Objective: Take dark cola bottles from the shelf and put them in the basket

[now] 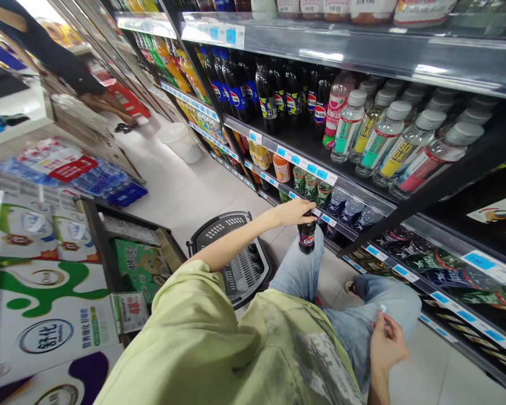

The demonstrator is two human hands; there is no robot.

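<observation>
Left grip [294, 212] around likely cola bottle [307, 238]

The bottle [306, 230] is dark, its label [307, 241] partly red, the basket [220, 228] grey.

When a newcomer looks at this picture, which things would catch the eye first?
Probably first the dark bottle in the left hand, held near its top at the picture's middle. Next, the grey basket on the floor to the left, then the clear bottles with white caps, lined up at upper right.
</observation>
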